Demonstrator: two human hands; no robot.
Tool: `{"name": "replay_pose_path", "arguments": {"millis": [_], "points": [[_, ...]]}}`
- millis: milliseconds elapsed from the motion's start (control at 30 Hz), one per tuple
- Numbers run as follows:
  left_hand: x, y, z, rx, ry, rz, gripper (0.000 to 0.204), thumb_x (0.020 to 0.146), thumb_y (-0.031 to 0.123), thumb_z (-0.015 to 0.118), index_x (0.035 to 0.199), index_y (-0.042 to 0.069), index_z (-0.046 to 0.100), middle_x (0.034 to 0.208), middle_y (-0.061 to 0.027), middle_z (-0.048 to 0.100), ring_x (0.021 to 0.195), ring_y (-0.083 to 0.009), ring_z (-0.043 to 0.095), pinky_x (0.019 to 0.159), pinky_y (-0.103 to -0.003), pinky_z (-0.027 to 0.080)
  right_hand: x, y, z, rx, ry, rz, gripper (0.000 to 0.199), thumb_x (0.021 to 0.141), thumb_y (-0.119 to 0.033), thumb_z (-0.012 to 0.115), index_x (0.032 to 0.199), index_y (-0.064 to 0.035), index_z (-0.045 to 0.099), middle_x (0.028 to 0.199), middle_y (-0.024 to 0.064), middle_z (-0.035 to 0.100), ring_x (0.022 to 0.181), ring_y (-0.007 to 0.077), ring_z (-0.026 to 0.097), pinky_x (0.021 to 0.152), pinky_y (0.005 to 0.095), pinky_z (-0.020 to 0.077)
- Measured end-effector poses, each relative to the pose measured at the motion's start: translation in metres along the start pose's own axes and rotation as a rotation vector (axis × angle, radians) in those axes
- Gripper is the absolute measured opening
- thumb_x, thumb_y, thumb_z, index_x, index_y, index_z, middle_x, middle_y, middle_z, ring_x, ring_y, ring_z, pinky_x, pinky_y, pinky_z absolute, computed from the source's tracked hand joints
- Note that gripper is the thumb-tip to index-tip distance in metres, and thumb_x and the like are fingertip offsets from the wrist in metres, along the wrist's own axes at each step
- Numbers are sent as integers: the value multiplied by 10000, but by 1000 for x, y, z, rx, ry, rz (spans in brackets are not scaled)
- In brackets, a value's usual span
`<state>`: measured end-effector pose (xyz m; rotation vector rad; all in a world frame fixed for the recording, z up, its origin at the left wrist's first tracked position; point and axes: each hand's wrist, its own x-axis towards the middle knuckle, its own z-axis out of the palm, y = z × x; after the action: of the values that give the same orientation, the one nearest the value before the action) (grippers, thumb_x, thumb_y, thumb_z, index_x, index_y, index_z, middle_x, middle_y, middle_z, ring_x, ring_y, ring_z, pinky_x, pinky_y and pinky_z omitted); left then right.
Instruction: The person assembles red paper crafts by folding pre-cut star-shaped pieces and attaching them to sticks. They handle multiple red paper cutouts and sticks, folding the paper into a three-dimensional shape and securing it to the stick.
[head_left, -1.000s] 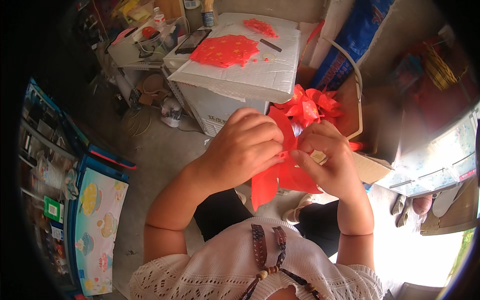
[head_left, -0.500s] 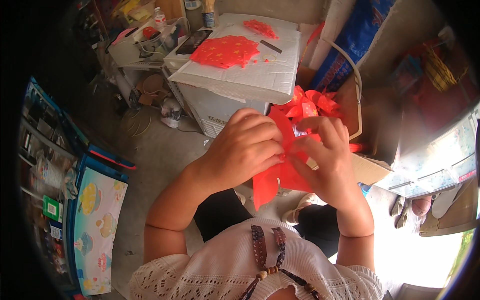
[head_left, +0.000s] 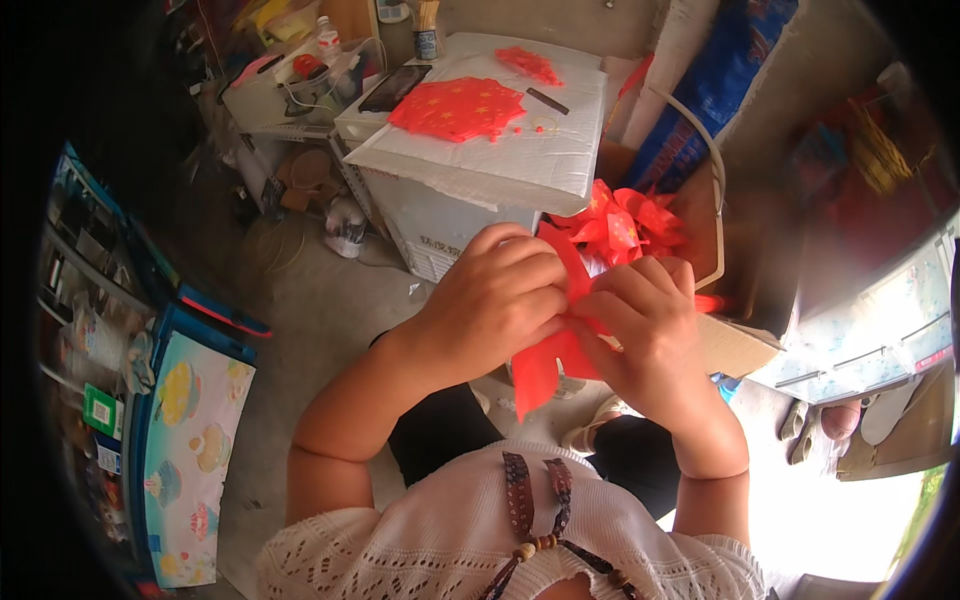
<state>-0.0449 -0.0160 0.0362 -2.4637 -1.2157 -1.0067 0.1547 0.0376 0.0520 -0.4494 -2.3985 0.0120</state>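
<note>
In front of the worktop's near edge: a thin red piece with broad lobes was held up in the air, above the gap between the person's knees; one lobe hung toward the lap, another rose beyond the fingertips.
Left hand: it grasped the red piece near the middle, thumb and forefinger pinched together, the other fingers curled, the back of the hand facing up.
Right hand: it grasped the same piece from the other side, thumb and fingers drawn together just beside the left fingertips; what exactly lay between the tips was hidden.
Worktop: a white padded cover lay over a white cabinet.
Star-printed sheets: red with yellow stars, they lay flat near the worktop's left edge.
Small red pile: it lay toward the far edge.
Dark strip: it lay near the right edge, with a few red beads scattered between it and the near edge.
Phone: dark, it lay beside the left edge.
Jar of sticks: it stood by the far left corner.
Cardboard box: open, it stood past the near right corner, with folded red shapes heaped inside.
Blue bag: it leaned behind the box.
</note>
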Motion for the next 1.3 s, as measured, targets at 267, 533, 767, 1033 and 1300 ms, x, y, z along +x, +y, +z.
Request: {"name": "replay_pose_path", "arguments": {"millis": [267, 533, 767, 1033, 1300], "points": [[-3, 0, 0, -66, -12, -110, 306, 708, 119, 765, 988, 62, 658, 953, -45, 632, 1028, -267, 598, 995, -439, 419, -4, 5, 6, 86, -23, -14, 155, 710, -94, 749, 839, -95, 663, 883, 19, 594, 850, 220, 559, 834, 425, 376], [2, 3, -9, -387, -140, -242, 598, 761, 86, 755, 1321, 98, 546, 1160, -63, 682, 1057, -280, 627, 946, -414, 427, -10, 5, 3, 113, -6, -37, 151, 713, -66, 731, 835, -64, 642, 730, 34, 632, 705, 198, 654, 1122, 580, 335], [6, 7, -6, -367, -54, -197, 503, 727, 39, 754, 1213, 89, 633, 1115, -50, 727, 1036, -253, 669, 935, -380, 439, -15, 7, 8, 3, 47, -63, 172, 705, -44, 685, 872, -47, 647, 709, 29, 632, 650, 184, 657, 1162, 604, 300], [1, 1, -8, -389, -105, -241, 305, 737, 72, 783, 1033, 96, 716, 985, -43, 731, 934, -214, 675, 899, -356, 423, -16, 1, 7, -36, 74, -68, 186, 713, -31, 673, 898, -43, 660, 653, 14, 571, 591, 158, 603, 1131, 582, 355], [-8, 0, -5, -306, -54, -237, 176, 738, 84, 792, 904, 89, 735, 935, -26, 727, 931, -213, 666, 886, -369, 427, -8, -1, 5, -15, 65, -98, 175, 717, -32, 709, 883, -61, 663, 691, 16, 579, 643, 168, 595, 1074, 546, 403]]}}
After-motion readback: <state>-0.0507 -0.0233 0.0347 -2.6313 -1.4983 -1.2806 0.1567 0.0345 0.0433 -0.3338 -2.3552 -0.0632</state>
